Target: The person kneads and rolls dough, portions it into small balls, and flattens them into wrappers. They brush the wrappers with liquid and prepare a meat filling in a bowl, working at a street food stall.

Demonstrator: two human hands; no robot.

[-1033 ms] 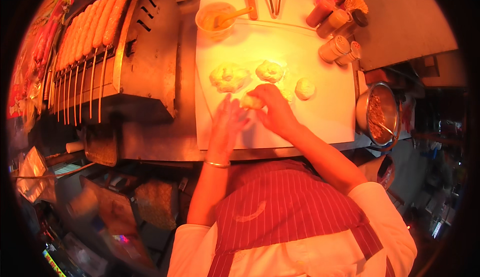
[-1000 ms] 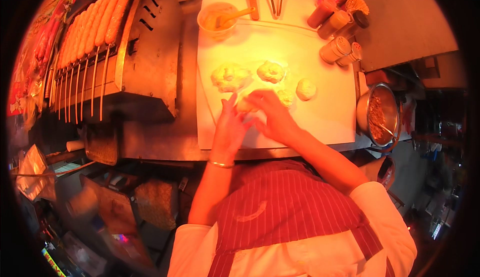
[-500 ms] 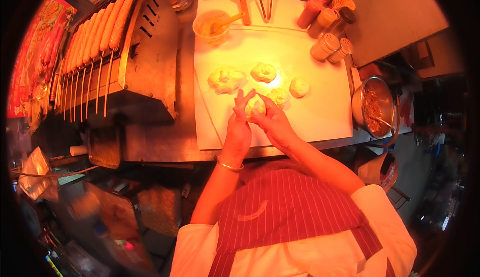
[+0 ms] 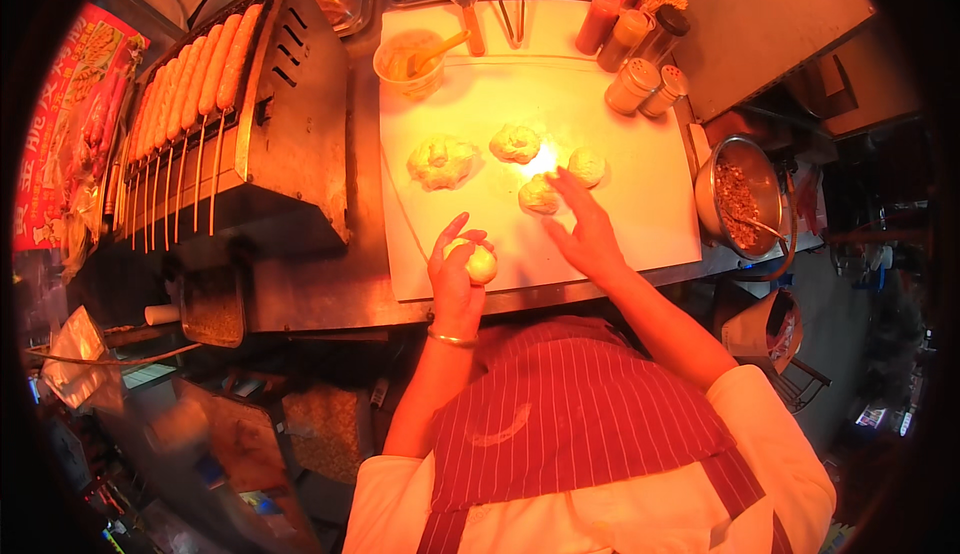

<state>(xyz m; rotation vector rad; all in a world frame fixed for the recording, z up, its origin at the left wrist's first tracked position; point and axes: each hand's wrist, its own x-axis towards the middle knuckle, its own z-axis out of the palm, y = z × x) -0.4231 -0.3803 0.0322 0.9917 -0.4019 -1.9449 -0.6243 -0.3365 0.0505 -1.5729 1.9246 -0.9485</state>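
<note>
My left hand point(image 4: 455, 279) holds a round dough ball point(image 4: 482, 265) above the near edge of the white board point(image 4: 630, 234). Its thumb side is partly behind the ball, and the index finger is raised. My right hand point(image 4: 592, 239) is open, palm down, with its fingers spread beside a dough lump point(image 4: 540, 195). Its fingertips come close to another rounded dough piece point(image 4: 587, 167); whether they touch it, I cannot tell. Farther off lie a dough piece with a dimpled middle point(image 4: 515, 143) and a larger, flatter one point(image 4: 442, 161).
Sausages on sticks point(image 4: 205, 79) rest on a metal grill point(image 4: 300, 144) at left. A tub with a spatula point(image 4: 408, 69) stands on the board's far left corner, seasoning shakers point(image 4: 633, 86) and bottles on the far right. A metal bowl of chopped filling point(image 4: 735, 194) sits at right.
My hands have parted. The left has drawn nearer and to the left with the dough ball, while the right has let go of it and opened beside the other dough pieces.
</note>
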